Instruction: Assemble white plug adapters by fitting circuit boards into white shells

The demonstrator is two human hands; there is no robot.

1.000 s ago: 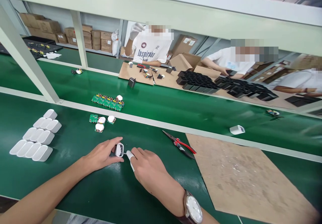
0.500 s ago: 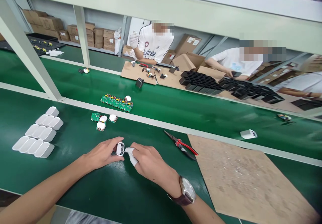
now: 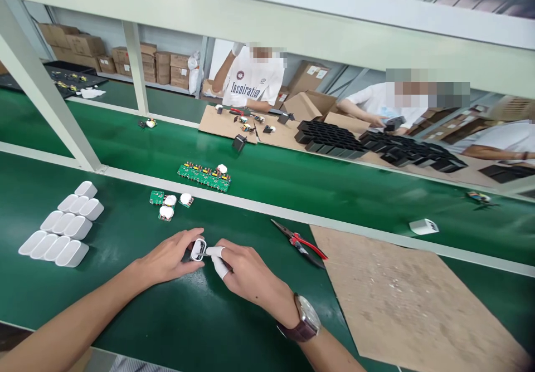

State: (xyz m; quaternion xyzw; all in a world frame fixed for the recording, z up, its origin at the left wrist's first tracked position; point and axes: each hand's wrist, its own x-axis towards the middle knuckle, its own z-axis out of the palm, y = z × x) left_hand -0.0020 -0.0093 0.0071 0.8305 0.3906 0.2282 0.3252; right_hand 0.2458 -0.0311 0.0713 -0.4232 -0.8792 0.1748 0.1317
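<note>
A small white plastic charger housing (image 3: pixel 195 250) sits between the thumb and fingers of my left hand (image 3: pixel 169 258), its open end turned toward the right. White finger cots cover fingertips of my right hand (image 3: pixel 248 269), which pinches a thin metal tool (image 3: pixel 203 254). The tool's tip reaches into the housing's opening; most of its length is hidden by the fingers, so I cannot tell its exact kind. Dark and pale parts show inside the housing. Beyond my left hand lie several small circuit boards with white-topped parts (image 3: pixel 166 212).
White housings (image 3: pixel 72 250) stand in rows at left. Red-handled long-nose pliers (image 3: pixel 298 242) lie beside a cardboard sheet (image 3: pixel 401 294) at right. Past a pale rail, a green belt carries a circuit-board strip (image 3: pixel 204 177) and a white housing (image 3: pixel 424 226). Co-workers sit opposite near black cases (image 3: pixel 330 138).
On the belt, the circuit-board strip, white housing and black case have shifted right. The held housing has tilted slightly, with the tool still at its opening. A co-worker opposite has raised a gloved hand.
</note>
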